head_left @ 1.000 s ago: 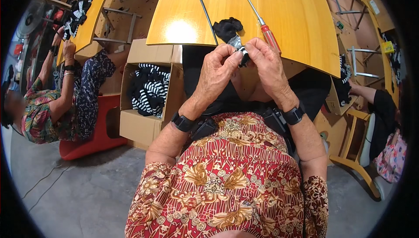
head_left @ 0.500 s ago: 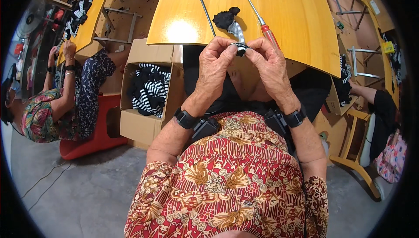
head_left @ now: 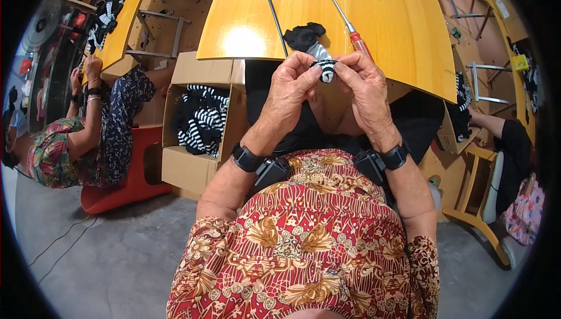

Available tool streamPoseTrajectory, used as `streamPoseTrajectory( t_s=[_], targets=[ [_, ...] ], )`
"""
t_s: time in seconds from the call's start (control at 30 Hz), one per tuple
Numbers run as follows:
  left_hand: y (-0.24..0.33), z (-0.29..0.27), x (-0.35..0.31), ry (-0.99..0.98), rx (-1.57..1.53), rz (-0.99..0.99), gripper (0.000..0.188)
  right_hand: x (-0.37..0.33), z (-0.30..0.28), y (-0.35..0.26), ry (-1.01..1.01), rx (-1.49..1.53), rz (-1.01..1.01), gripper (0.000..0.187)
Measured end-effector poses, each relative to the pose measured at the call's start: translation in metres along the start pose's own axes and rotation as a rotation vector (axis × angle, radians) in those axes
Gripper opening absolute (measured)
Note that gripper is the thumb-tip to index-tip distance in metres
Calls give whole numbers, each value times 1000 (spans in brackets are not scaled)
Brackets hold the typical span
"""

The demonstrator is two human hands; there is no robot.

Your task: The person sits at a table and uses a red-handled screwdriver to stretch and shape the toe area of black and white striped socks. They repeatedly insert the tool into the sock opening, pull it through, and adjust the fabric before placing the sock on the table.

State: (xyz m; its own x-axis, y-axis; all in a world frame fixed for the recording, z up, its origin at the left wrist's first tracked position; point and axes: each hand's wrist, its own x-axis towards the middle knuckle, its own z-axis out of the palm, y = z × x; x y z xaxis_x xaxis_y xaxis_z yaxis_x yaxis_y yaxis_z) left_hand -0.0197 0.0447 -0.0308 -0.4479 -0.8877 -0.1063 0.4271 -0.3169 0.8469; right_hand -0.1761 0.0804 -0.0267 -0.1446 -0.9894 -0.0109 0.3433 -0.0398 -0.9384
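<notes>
Holding a small striped cloth piece [head_left: 327,70] up in front of you, your two hands meet just past the near edge of the yellow desk [head_left: 403,32]. It has black and white stripes, and a grey bit with a black end hangs off the far side, toward the desk. It looks very light and soft, like a tiny sock or sleeve. I think it will bend and fold any way you push it. It should not break, and it does not look slippery, but it is so small that it could slip out if you let go on one side.

Your left hand [head_left: 292,88] pinches it from the left. Your right hand [head_left: 365,88] pinches it from the right. The fingers [head_left: 312,73] of both hands are closed tight on the striped end, with thumbs and first fingers pressed together, so the cloth sits right between the fingertips. The best place to hold looks like the striped rim, near the edge, where you have it now.

A red-handled screwdriver [head_left: 350,26] lies on the desk just past your right hand. A thin dark rod [head_left: 274,15] lies beside it, to the left. A cardboard box [head_left: 198,126] full of striped cloth stands on the floor at your left.
</notes>
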Motion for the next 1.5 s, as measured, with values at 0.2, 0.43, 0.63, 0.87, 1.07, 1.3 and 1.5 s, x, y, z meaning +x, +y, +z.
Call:
streamPoseTrajectory(
  t_s=[0.2, 0.43, 0.63, 0.87, 1.07, 1.3, 1.5],
  targets=[
    [1, 5, 1, 100, 94, 63, 9, -2, 5, -8, -22, 7, -1, 6],
    [-5, 4, 1, 135, 60, 66, 9, -1, 3, -18, -84, -134, 72, 5],
    [0, 2, 4, 88, -197, -46, 7, 9, -3, -10, -104, 18, 178, 4],
    [17, 2, 3, -184, -325, -105, 11, 13, 2, -12, -78, 169, 172, 3],
    [13, 10, 6, -2, -34, 40, 11, 5, 3, -19, -31, 80, 68, 2],
    [1, 18, 6, 136, 26, 74, 8, 5, 11, -24, 80, -411, -191, 2],
    [-2, 5, 11, 78, -203, 2, 15, 13, 4, -16, 5, -93, 83, 5]
  ],
)
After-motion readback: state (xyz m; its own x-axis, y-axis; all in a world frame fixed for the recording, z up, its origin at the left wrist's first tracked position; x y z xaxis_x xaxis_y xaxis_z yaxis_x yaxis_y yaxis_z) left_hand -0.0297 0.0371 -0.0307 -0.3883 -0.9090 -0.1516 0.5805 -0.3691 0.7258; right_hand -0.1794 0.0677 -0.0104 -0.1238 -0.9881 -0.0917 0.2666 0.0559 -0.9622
